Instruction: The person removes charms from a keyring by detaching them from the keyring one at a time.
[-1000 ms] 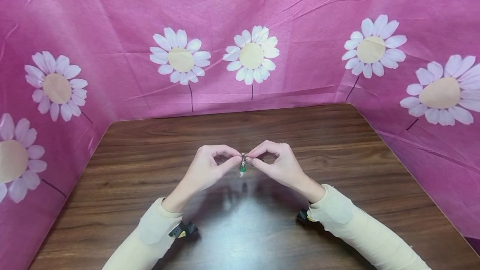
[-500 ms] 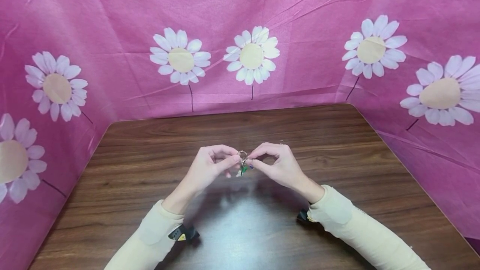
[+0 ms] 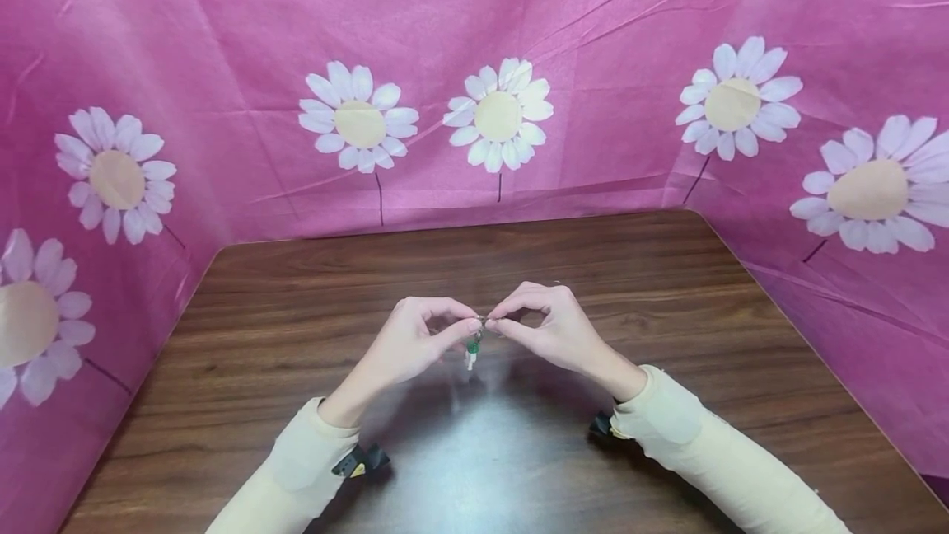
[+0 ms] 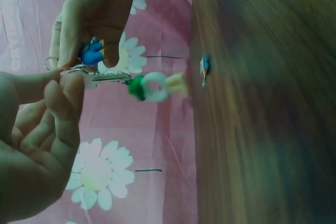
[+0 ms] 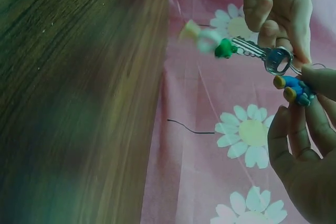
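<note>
Above the middle of the table, my left hand point(image 3: 408, 340) and right hand point(image 3: 552, 320) pinch a metal key ring point(image 4: 81, 70) between thumbs and fingers, with the fingertips almost meeting. From the ring hangs a key point(image 5: 252, 48). A green-and-white charm point(image 3: 471, 350) with a pale yellow end dangles beyond the key, blurred in both wrist views. A small blue figure charm point(image 5: 296, 88) with yellow feet sits at my right fingers; whether it is threaded on the ring cannot be told. The fingertips hide part of the ring.
A small blue-and-orange charm with a metal end point(image 4: 205, 70) lies on the wooden table point(image 3: 311, 270), behind my right hand in the head view. A pink cloth point(image 3: 593, 130) printed with white daisies surrounds the table's back and sides.
The key ring has turned from showing its round face to nearly edge-on, and the green charm hangs lower. The left hand has dipped slightly; both hands keep their pinch. The head view has shifted slightly.
</note>
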Tool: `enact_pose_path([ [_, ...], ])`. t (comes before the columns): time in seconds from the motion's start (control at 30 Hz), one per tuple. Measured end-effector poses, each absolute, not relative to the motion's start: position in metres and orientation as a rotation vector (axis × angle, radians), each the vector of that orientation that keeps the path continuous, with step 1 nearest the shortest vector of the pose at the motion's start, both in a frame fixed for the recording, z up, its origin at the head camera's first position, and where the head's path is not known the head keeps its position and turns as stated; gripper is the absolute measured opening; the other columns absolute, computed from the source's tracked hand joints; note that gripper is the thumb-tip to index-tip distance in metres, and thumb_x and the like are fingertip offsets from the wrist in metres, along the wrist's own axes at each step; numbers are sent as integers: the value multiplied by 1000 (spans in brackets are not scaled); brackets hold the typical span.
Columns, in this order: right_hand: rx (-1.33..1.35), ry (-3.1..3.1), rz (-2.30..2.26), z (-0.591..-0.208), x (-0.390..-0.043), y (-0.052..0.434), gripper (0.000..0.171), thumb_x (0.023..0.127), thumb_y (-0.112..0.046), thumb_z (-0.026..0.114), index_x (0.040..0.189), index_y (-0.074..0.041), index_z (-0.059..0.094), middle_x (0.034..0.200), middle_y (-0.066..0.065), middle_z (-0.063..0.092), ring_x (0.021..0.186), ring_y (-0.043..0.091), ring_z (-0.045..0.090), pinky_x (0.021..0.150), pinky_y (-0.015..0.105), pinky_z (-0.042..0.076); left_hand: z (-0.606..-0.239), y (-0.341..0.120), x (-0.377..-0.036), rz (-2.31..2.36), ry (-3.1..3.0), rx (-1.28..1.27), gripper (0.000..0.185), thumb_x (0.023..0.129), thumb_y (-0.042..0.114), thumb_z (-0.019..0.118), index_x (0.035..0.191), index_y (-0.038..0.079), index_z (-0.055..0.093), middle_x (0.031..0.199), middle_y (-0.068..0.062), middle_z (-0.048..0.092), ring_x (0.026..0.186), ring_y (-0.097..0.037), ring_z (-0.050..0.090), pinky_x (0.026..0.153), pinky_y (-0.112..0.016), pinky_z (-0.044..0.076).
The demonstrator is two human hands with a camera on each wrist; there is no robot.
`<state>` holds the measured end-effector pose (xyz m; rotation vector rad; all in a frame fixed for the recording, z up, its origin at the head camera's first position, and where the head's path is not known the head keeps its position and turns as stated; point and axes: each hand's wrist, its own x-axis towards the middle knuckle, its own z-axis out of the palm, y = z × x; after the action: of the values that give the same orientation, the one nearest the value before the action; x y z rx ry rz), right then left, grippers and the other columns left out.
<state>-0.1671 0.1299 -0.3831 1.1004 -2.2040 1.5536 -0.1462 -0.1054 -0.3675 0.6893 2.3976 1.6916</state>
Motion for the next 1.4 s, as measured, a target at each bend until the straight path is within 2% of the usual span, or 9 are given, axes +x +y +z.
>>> enact_pose_path([
  [0.1, 1095, -2184, 1591, -384, -167, 130, 15, 84, -3, 82, 93, -16, 80, 86, -8, 74, 78, 14, 67, 65, 29, 55, -368, -104, -146, 1749, 2340, 678, 12, 98, 24, 71, 102, 15, 78, 83, -8, 75, 74, -26, 71, 48, -32, 53],
  [0.23, 1104, -2159, 1628, -387, -167, 129, 17, 84, 0, 82, 93, -14, 80, 86, -3, 74, 79, 15, 68, 68, 29, 57, -368, -105, -146, 1856, 2259, 689, 11, 98, 17, 69, 102, 9, 76, 83, -16, 73, 70, -22, 67, 48, -26, 50],
  [0.33, 1115, -2150, 1642, -390, -166, 127, 16, 84, 4, 80, 94, -9, 79, 86, 1, 75, 80, 16, 69, 71, 29, 59, -367, -105, -146, 1867, 2230, 699, 11, 99, 16, 68, 102, 8, 75, 84, -19, 72, 69, -16, 65, 48, -27, 50],
  [0.53, 1078, -2199, 1630, -390, -163, 126, 17, 83, 9, 78, 93, -5, 76, 86, 3, 73, 78, 14, 68, 71, 30, 60, -367, -105, -146, 1643, 2437, 716, 12, 98, 23, 69, 100, 14, 76, 83, 0, 75, 66, -14, 69, 52, -33, 58],
  [0.7, 1076, -2268, 1549, -386, -162, 125, 16, 83, 8, 79, 90, -5, 77, 83, 1, 73, 77, 13, 66, 68, 29, 59, -366, -105, -147, 1575, 2598, 821, 7, 95, 18, 73, 101, 16, 77, 86, 8, 75, 64, -12, 68, 56, -33, 59],
  [0.83, 1049, -2301, 1608, -385, -162, 126, 14, 84, 6, 79, 92, -6, 77, 84, 2, 74, 74, 17, 68, 69, 30, 60, -364, -106, -148, 1607, 2558, 808, 4, 93, 15, 76, 97, 16, 78, 83, 4, 76, 66, -14, 70, 57, -32, 60],
  [1.03, 976, -2381, 1749, -383, -164, 128, 9, 90, -6, 78, 99, -8, 78, 83, 2, 75, 69, 18, 69, 69, 29, 60, -364, -107, -152, 1719, 2333, 626, 14, 95, 14, 73, 97, 1, 77, 84, -13, 76, 75, -19, 74, 71, -41, 63],
  [1.27, 956, -2426, 1742, -384, -167, 128, 8, 93, -12, 76, 99, -8, 78, 84, -2, 75, 70, 15, 67, 62, 25, 57, -368, -110, -155, 1486, 2408, 706, 17, 98, 20, 70, 95, 6, 78, 84, -3, 76, 72, -21, 74, 67, -38, 63],
  [1.4, 936, -2429, 1731, -384, -166, 127, 7, 93, -12, 76, 98, -8, 78, 82, -2, 74, 68, 14, 66, 60, 24, 56, -367, -109, -153, 1623, 2330, 675, 14, 98, 13, 68, 94, 2, 76, 83, -10, 74, 76, -29, 73, 71, -39, 63],
])
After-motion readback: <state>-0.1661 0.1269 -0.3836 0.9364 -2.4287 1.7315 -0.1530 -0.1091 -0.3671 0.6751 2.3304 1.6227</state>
